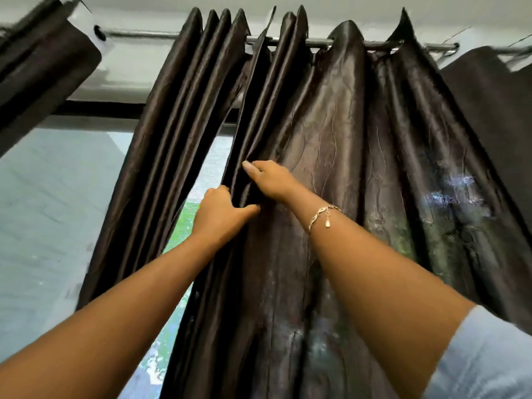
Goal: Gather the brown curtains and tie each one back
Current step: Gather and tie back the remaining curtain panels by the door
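Brown curtain [331, 139] gripped by two hands: left hand [221, 216], right hand [272, 180].

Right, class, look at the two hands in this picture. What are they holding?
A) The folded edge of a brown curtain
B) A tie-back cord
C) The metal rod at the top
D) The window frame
A: the left hand and the right hand both grip the pleated edge of the brown curtain, well below the rod, and no cord shows.
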Motion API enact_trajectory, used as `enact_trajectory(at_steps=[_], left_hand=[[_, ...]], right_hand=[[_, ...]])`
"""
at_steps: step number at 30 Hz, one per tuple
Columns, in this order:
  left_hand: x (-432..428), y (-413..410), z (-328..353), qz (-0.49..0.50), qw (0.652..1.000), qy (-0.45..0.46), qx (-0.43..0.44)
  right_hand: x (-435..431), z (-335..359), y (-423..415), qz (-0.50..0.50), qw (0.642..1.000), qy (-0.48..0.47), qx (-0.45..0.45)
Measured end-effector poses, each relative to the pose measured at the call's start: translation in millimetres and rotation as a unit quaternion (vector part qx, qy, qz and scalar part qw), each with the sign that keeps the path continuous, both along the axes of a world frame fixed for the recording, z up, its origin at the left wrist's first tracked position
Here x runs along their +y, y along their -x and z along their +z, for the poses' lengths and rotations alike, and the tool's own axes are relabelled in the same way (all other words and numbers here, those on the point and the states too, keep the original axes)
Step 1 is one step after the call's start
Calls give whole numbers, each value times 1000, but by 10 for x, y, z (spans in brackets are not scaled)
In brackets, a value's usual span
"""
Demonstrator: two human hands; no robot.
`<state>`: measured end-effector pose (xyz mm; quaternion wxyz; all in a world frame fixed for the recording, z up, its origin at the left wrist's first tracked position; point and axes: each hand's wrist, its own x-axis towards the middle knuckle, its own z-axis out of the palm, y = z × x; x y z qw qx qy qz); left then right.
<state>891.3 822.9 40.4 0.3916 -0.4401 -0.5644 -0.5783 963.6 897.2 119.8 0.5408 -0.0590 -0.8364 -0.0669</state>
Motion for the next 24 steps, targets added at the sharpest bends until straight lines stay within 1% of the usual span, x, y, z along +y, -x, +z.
enact_trajectory(at_steps=[2, 4, 7, 9, 10, 12, 15, 17, 18, 20, 24], left_hand=[[91, -55, -1, 8, 1000, 7, -4], [175, -125, 5, 24, 1000, 7, -4], [247, -207, 20, 43, 999, 4, -7], [284, -242, 28, 40, 999, 5, -12], [295, -252, 30, 30, 999, 5, -17], [299, -267, 37, 5, 1000, 3, -28], [272, -286, 41, -7, 999, -6, -42], [266, -294, 42, -2, 999, -13, -48], [266, -295, 41, 1, 999, -14, -50], [271, -284, 37, 9, 998, -18, -53], [263, -247, 46, 38, 998, -17, -48]], right_hand=[[187, -47, -229, -28, 998, 2, 63], [409, -92, -506, -103, 986, -4, 130], [750, -179, -909, -225, 948, -29, 224], [945, -216, -1153, -298, 915, -42, 268], [1019, -223, -1258, -321, 904, -33, 281], [1118, -212, -1420, -321, 899, 27, 297], [1196, -140, -1592, -238, 896, 175, 332], [1249, -78, -1702, -197, 893, 241, 324], [1253, -65, -1735, -190, 899, 252, 304], [1230, -70, -1733, -198, 911, 240, 270], [987, -116, -1494, -242, 929, 128, 250]])
